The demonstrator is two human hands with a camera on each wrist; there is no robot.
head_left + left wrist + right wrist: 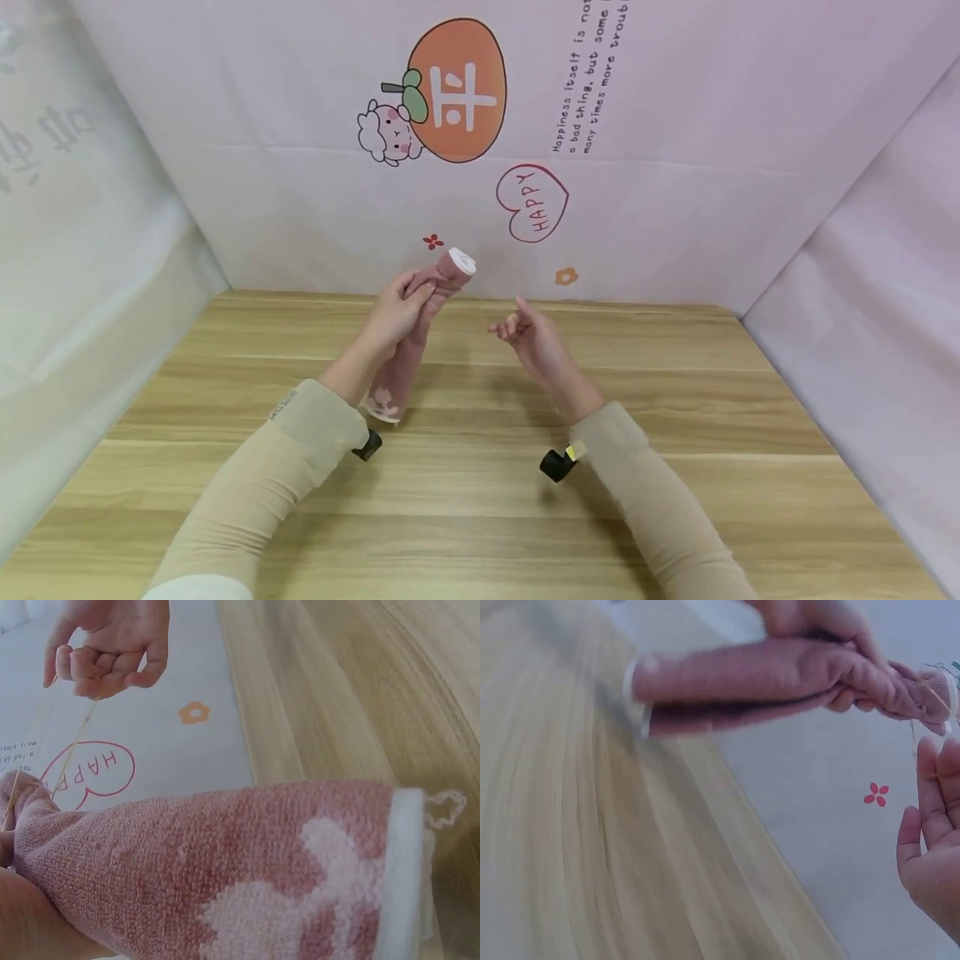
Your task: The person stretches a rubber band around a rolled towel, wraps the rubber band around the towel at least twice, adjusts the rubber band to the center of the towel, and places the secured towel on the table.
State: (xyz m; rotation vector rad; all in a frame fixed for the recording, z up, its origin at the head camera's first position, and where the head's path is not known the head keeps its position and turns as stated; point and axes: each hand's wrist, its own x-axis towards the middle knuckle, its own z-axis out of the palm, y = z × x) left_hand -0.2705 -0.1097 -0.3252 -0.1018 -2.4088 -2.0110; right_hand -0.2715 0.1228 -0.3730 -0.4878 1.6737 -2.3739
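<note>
- Towel: rolled into a tube and held above the table, left of the surface's middle. In the head view, its upper end overlaps the wall beyond the far edge.
- Long axis: slanted. The end with the pale flower pattern points toward the near edge and slightly left; the other end, showing its white spiral, points toward the far edge and to the right. The spiral end appears to be the higher one.
- Left hand: fingers and thumb closed around the towel, nearer the spiral end. This grip probably stops the layers from unrolling and braces the towel against a sideways pull.
- Rubber band: thin, yellowish, running from the towel's narrowed part near the spiral end across to the right hand. Whether it passes fully around the towel cannot be told.
- Right hand: to the right of the towel and apart from it, near the far edge; fingers partly curled, with the band caught at the fingertips. The gap between the hands probably serves to stretch the band; its straight strands suggest tension.
</note>
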